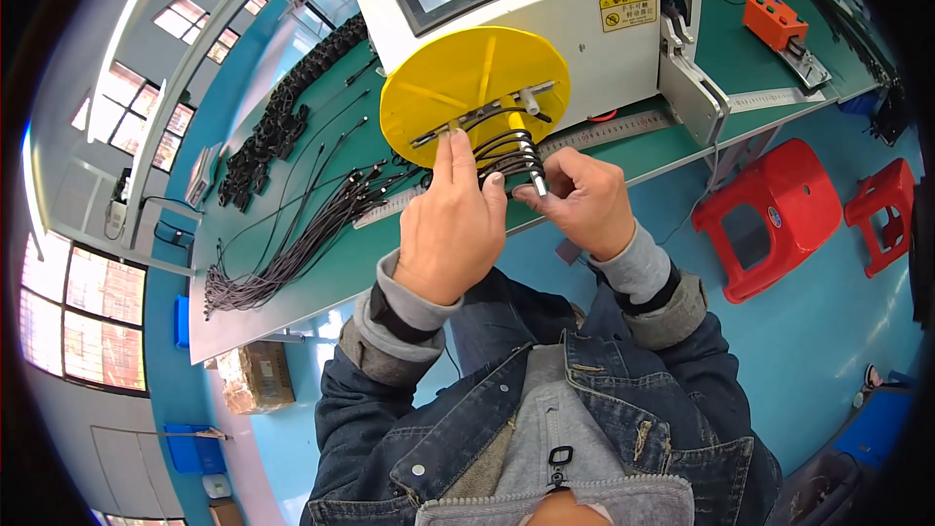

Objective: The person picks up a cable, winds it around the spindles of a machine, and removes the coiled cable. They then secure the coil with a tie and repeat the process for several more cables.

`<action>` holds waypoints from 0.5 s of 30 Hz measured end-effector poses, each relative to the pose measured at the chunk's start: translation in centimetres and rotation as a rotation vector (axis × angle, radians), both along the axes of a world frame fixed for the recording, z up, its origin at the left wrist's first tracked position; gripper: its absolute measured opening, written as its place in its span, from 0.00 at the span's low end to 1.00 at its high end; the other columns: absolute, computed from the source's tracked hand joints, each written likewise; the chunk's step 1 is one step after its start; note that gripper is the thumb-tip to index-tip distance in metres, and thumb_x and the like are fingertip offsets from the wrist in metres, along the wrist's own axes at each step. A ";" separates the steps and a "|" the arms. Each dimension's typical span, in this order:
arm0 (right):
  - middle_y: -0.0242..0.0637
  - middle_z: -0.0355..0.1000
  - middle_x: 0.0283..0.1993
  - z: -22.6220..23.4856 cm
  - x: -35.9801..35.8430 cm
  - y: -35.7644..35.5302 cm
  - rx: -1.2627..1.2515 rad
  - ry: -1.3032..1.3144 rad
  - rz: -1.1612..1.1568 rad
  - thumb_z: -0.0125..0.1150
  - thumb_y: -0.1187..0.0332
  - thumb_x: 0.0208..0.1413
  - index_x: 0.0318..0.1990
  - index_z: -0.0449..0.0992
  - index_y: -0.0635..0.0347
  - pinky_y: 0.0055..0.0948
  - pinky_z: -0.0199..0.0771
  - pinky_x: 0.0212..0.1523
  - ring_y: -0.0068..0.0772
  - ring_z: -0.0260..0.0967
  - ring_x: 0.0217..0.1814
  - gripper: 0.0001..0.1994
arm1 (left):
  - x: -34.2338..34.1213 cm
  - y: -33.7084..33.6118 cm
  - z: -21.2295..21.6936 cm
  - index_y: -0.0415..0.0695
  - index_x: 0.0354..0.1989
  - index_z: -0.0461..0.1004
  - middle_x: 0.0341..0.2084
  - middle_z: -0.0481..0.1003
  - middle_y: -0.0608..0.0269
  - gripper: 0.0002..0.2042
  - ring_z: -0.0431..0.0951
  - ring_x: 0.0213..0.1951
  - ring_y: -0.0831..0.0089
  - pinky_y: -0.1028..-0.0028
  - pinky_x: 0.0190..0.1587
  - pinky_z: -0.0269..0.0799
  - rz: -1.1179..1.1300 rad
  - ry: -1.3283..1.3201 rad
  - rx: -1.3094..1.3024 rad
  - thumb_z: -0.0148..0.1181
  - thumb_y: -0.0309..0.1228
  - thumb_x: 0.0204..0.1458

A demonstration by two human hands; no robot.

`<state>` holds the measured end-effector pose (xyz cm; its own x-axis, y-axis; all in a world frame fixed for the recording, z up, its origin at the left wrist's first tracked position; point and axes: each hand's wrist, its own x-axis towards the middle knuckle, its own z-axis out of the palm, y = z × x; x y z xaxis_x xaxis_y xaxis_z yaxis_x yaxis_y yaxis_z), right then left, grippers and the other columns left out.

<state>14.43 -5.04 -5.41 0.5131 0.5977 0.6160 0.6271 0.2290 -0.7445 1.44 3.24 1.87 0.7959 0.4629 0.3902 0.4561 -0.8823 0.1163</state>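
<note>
A yellow disc (429, 88) is mounted on the front of a white machine (584, 68). Pegs stick out from its slotted bar, and a black cable (503, 154) lies in several loops around a metal peg (536, 175). My left hand (450, 224) has its fingers stretched out, the tips against the disc by the slot and the thumb beside the loops. Close to the peg's free end, my right hand (589, 200) is closed with thumb and fingers pinched, seemingly on the cable; its fingers partly hide what they hold.
Bundled black cables (282, 268) and a row of black coils (263, 141) lie on the green table (321, 146) at left. A steel ruler (623, 127) runs along its front edge. At right are an orange device (774, 24) and red stools (779, 214). A cardboard box (255, 377) is below.
</note>
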 end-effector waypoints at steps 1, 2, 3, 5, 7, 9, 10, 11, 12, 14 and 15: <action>0.35 0.65 0.17 0.1 0.2 0.2 0.005 0.001 0.001 0.71 0.64 0.35 0.26 0.70 0.62 0.23 0.62 0.18 0.25 0.61 0.17 0.16 | -0.1 0.4 0.1 0.26 0.53 0.56 0.47 0.63 0.36 0.26 0.73 0.36 0.46 0.63 0.35 0.71 0.001 0.001 0.005 0.49 0.36 0.51; 0.35 0.66 0.20 0.2 0.5 0.4 -0.006 -0.009 -0.011 0.72 0.63 0.34 0.29 0.70 0.63 0.23 0.62 0.20 0.25 0.62 0.19 0.18 | -0.2 0.8 0.1 0.26 0.54 0.53 0.49 0.60 0.33 0.28 0.71 0.39 0.44 0.62 0.39 0.70 -0.036 0.020 0.004 0.48 0.35 0.51; 0.36 0.67 0.23 0.2 0.8 0.5 -0.018 -0.018 -0.022 0.73 0.63 0.32 0.32 0.70 0.63 0.23 0.63 0.21 0.25 0.63 0.22 0.21 | -0.3 1.3 0.0 0.25 0.55 0.51 0.51 0.57 0.30 0.29 0.70 0.41 0.42 0.61 0.42 0.68 -0.073 0.040 0.001 0.47 0.35 0.51; 0.37 0.68 0.26 0.4 1.4 1.0 -0.028 -0.029 -0.032 0.74 0.63 0.31 0.34 0.69 0.63 0.23 0.63 0.22 0.25 0.63 0.24 0.23 | -0.3 2.2 -0.1 0.25 0.56 0.48 0.53 0.53 0.27 0.30 0.68 0.43 0.40 0.60 0.46 0.67 -0.108 0.059 0.002 0.46 0.35 0.51; 0.39 0.67 0.35 0.6 2.2 1.8 0.084 -0.062 -0.065 0.75 0.63 0.29 0.42 0.67 0.64 0.22 0.66 0.28 0.25 0.64 0.32 0.30 | -0.2 3.3 -0.1 0.25 0.57 0.47 0.52 0.53 0.25 0.30 0.66 0.45 0.38 0.61 0.49 0.64 -0.242 0.087 0.035 0.46 0.34 0.50; 0.40 0.67 0.40 0.4 2.3 2.1 0.141 -0.078 -0.078 0.75 0.63 0.28 0.46 0.65 0.65 0.21 0.67 0.31 0.26 0.64 0.35 0.34 | -0.2 3.6 -0.3 0.24 0.57 0.46 0.51 0.53 0.24 0.30 0.65 0.46 0.38 0.61 0.51 0.62 -0.305 0.102 0.053 0.46 0.34 0.50; 0.41 0.65 0.43 0.1 2.5 2.3 0.109 -0.029 -0.002 0.75 0.63 0.28 0.48 0.63 0.65 0.21 0.67 0.34 0.26 0.63 0.39 0.36 | -0.2 3.6 -0.4 0.25 0.57 0.47 0.50 0.55 0.26 0.30 0.65 0.46 0.38 0.61 0.50 0.63 -0.331 0.066 0.030 0.46 0.34 0.50; 0.42 0.63 0.47 -0.2 2.6 2.5 0.078 0.021 0.074 0.75 0.64 0.28 0.51 0.61 0.65 0.21 0.67 0.37 0.27 0.63 0.42 0.39 | -0.1 3.6 -0.5 0.25 0.56 0.47 0.49 0.56 0.27 0.30 0.65 0.45 0.39 0.61 0.49 0.64 -0.355 0.030 0.007 0.47 0.34 0.50; 0.42 0.62 0.50 -0.4 2.7 2.7 0.045 0.072 0.151 0.75 0.64 0.28 0.54 0.59 0.65 0.21 0.68 0.40 0.28 0.62 0.45 0.41 | -0.1 3.5 -0.5 0.25 0.56 0.47 0.47 0.58 0.29 0.30 0.66 0.44 0.40 0.62 0.48 0.65 -0.380 -0.005 -0.017 0.48 0.34 0.50; 0.43 0.64 0.47 -0.8 2.9 3.0 0.078 0.075 0.196 0.74 0.65 0.30 0.54 0.58 0.66 0.23 0.69 0.40 0.31 0.64 0.43 0.40 | 0.1 3.4 -0.3 0.26 0.55 0.49 0.45 0.59 0.31 0.29 0.67 0.43 0.41 0.61 0.46 0.65 -0.376 -0.009 -0.087 0.49 0.34 0.50; 0.44 0.65 0.45 -1.0 2.9 3.1 0.110 0.082 0.245 0.72 0.65 0.32 0.54 0.58 0.67 0.26 0.70 0.39 0.34 0.67 0.40 0.39 | 0.0 3.2 -0.3 0.26 0.54 0.51 0.43 0.61 0.33 0.28 0.67 0.41 0.42 0.61 0.45 0.66 -0.368 -0.010 -0.159 0.49 0.33 0.50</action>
